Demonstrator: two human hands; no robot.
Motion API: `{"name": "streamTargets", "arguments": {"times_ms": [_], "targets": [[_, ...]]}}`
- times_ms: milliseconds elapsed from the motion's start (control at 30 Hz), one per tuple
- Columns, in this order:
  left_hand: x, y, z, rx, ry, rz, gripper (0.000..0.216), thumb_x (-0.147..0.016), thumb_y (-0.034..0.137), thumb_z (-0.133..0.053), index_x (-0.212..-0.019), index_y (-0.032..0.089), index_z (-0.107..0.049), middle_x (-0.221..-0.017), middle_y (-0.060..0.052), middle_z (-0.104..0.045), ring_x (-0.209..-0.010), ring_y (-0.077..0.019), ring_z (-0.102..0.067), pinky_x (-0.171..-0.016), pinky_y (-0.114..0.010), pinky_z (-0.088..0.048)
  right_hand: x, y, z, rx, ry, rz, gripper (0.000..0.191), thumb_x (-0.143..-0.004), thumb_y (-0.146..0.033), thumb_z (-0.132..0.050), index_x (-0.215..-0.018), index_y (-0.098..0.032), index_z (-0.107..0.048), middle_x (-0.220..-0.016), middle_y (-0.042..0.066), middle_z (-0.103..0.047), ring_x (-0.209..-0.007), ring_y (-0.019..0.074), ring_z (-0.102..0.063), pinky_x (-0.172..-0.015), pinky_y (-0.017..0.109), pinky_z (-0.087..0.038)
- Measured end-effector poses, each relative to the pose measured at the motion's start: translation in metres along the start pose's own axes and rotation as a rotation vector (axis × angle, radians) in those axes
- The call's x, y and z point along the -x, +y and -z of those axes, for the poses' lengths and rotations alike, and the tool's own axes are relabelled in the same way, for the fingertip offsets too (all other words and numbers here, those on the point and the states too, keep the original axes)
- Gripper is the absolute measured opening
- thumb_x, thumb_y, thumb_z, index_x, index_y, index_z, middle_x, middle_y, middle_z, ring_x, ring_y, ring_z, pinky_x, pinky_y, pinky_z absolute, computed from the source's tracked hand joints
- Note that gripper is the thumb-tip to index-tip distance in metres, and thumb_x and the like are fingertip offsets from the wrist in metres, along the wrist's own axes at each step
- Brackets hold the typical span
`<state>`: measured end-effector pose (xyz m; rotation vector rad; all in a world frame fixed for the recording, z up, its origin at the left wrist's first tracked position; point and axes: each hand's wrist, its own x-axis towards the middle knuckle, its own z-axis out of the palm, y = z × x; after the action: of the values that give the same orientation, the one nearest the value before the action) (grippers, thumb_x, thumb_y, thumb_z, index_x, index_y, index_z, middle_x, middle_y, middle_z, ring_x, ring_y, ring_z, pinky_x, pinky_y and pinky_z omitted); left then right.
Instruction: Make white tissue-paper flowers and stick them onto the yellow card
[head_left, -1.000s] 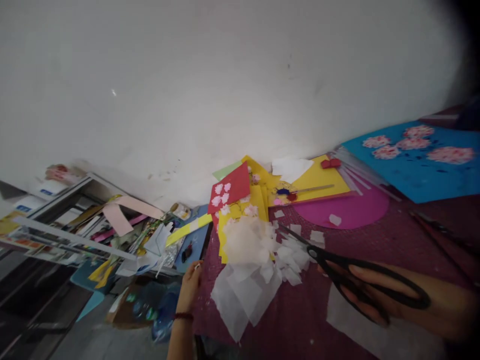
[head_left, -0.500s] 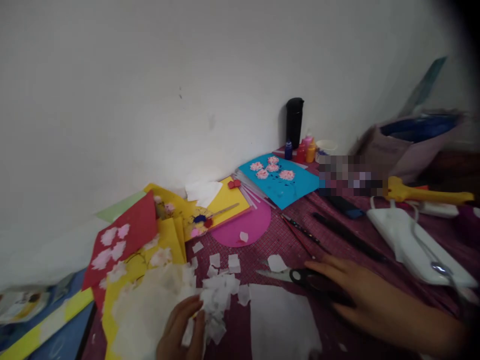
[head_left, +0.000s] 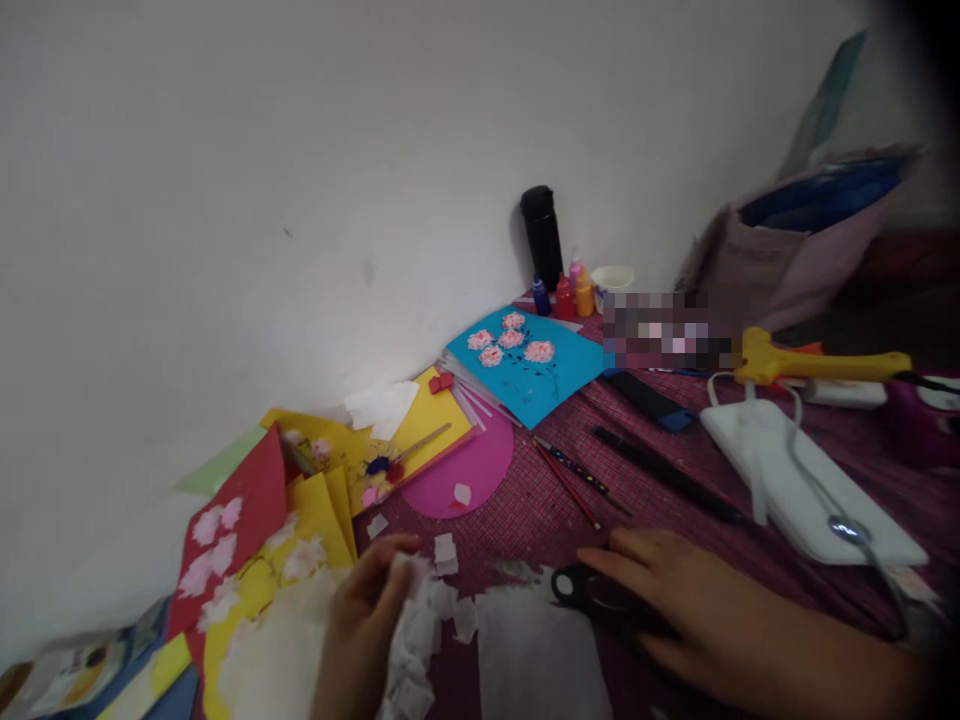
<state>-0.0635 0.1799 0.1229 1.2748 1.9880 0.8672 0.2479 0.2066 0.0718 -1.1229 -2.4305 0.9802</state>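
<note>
The left hand (head_left: 360, 630) sits at the lower edge of the view with its fingers curled in, pinching a loose bunch of white tissue squares (head_left: 417, 622) just above the pile they come from; the right hand (head_left: 697, 610) lies low over the handles of the black scissors (head_left: 581, 588), fingers stretched forward and close together, though whether any of them are through the loops I cannot tell; the scissors rest on the cloth at the top corner of a larger white sheet (head_left: 536, 660). Tissue this thin looks likely to tear or drift, so a light pinch near the middle of the bunch and a slow lift would seem the safer handling, with the blades kept flat and pointing away from the other hand. The surface is a maroon checked cloth (head_left: 540, 510), crowded; a pink half-circle (head_left: 469, 465) lies beyond the scraps, with yellow paper (head_left: 431, 420) and a red card (head_left: 232, 520) bearing pale blossoms to its left; farther back a blue card (head_left: 555, 385) carries pink flowers, next to small paint bottles (head_left: 564, 295) and a black flask (head_left: 541, 235); thin brushes (head_left: 574, 470), a white pouch (head_left: 795, 480) and a yellow glue gun (head_left: 810, 365) lie to the right. A plain white wall (head_left: 300, 200) backs the table; a soft bag (head_left: 787, 240) slumps in the corner.
</note>
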Motion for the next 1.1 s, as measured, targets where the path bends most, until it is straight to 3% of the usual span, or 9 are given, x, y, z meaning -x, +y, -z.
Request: {"name": "streamTargets", "arguments": {"times_ms": [100, 167, 233, 300, 433, 567, 733, 967, 1100], "targets": [[0.001, -0.034, 0.043, -0.157, 0.009, 0.063, 0.028, -0.078, 0.045, -0.053, -0.095, 0.023, -0.06, -0.096, -0.005, -0.066, -0.096, -0.029, -0.059, -0.082, -0.037, -0.047, 0.013, 0.019, -0.002, 0.039, 0.057, -0.069, 0.065, -0.069, -0.01, -0.054, -0.131, -0.027, -0.046, -0.122, 0.01, -0.054, -0.108, 0.0283, -0.054, -0.092, 0.046, -0.046], [0.009, -0.059, 0.059, -0.529, 0.15, 0.026, 0.039, -0.076, 0.044, -0.053, -0.107, 0.019, -0.057, -0.109, -0.014, -0.063, -0.099, -0.0374, -0.058, -0.081, -0.05, -0.047, 0.021, 0.029, -0.004, 0.071, 0.061, -0.079, 0.064, -0.072, -0.012, -0.053, -0.133, -0.028, -0.043, -0.122, 0.008, -0.053, -0.107, 0.0261, -0.054, -0.091, 0.045, -0.047], [0.026, -0.079, 0.059, -0.915, 0.352, -0.154, 0.048, -0.077, 0.043, -0.052, -0.117, 0.017, -0.052, -0.118, -0.018, -0.058, -0.105, -0.0419, -0.054, -0.082, -0.058, -0.044, 0.027, 0.034, -0.007, 0.105, 0.059, -0.074, 0.063, -0.075, -0.013, -0.052, -0.134, -0.029, -0.04, -0.122, 0.007, -0.051, -0.107, 0.0248, -0.053, -0.091, 0.044, -0.047], [0.048, -0.09, 0.044, -1.006, 0.432, -0.424, 0.042, -0.079, 0.038, -0.052, -0.116, 0.018, -0.053, -0.114, -0.014, -0.06, -0.101, -0.035, -0.058, -0.083, -0.051, -0.047, 0.031, 0.036, -0.011, 0.135, 0.054, -0.063, 0.061, -0.076, -0.014, -0.052, -0.134, -0.029, -0.04, -0.122, 0.007, -0.051, -0.106, 0.0242, -0.053, -0.091, 0.043, -0.047], [0.09, -0.091, -0.013, -0.701, 0.222, -0.725, 0.02, -0.081, 0.02, -0.052, -0.1, 0.023, -0.058, -0.099, -0.005, -0.065, -0.09, -0.0179, -0.062, -0.079, -0.029, -0.049, 0.033, 0.04, -0.016, 0.2, 0.059, -0.067, 0.054, -0.079, -0.017, -0.052, -0.132, -0.025, -0.043, -0.112, 0.008, -0.054, -0.097, 0.0228, -0.056, -0.085, 0.041, -0.049], [0.111, -0.081, -0.065, -0.677, 0.094, -0.776, 0.025, -0.076, 0.014, -0.054, -0.098, 0.024, -0.059, -0.095, -0.004, -0.068, -0.09, -0.0188, -0.061, -0.081, -0.031, -0.046, 0.032, 0.05, -0.013, 0.302, 0.14, -0.122, 0.049, -0.081, -0.021, -0.052, -0.13, -0.021, -0.045, -0.107, 0.009, -0.055, -0.092, 0.0236, -0.056, -0.082, 0.041, -0.048], [0.112, -0.073, -0.103, -0.742, -0.092, -0.753, 0.061, -0.064, 0.006, -0.047, -0.123, 0.021, -0.05, -0.12, -0.008, -0.061, -0.107, -0.027, -0.055, -0.086, -0.04, -0.045, 0.03, 0.059, -0.012, 0.346, 0.204, -0.14, 0.05, -0.08, -0.021, -0.054, -0.13, -0.02, -0.044, -0.103, 0.009, -0.055, -0.091, 0.0235, -0.056, -0.081, 0.04, -0.047], [0.086, -0.085, -0.091, -0.488, -0.133, -0.5, 0.064, -0.062, -0.005, -0.038, -0.122, 0.015, -0.05, -0.121, -0.014, -0.056, -0.113, -0.0234, -0.051, -0.095, -0.039, -0.045, 0.034, 0.038, -0.017, 0.308, 0.27, -0.061, 0.042, -0.08, -0.015, -0.053, -0.121, -0.022, -0.053, -0.113, 0.009, -0.053, -0.101, 0.0249, -0.051, -0.088, 0.042, -0.043], [0.074, -0.075, -0.072, -0.295, -0.293, -0.442, 0.045, -0.063, -0.001, -0.043, -0.1, 0.018, -0.061, -0.113, -0.011, -0.058, -0.109, -0.0228, -0.053, -0.093, -0.04, -0.045, 0.019, -0.005, -0.033, 0.12, 0.067, 0.145, 0.065, -0.071, -0.003, -0.055, -0.13, -0.029, -0.043, -0.127, 0.005, -0.049, -0.115, 0.0238, -0.044, -0.097, 0.042, -0.036]]}}
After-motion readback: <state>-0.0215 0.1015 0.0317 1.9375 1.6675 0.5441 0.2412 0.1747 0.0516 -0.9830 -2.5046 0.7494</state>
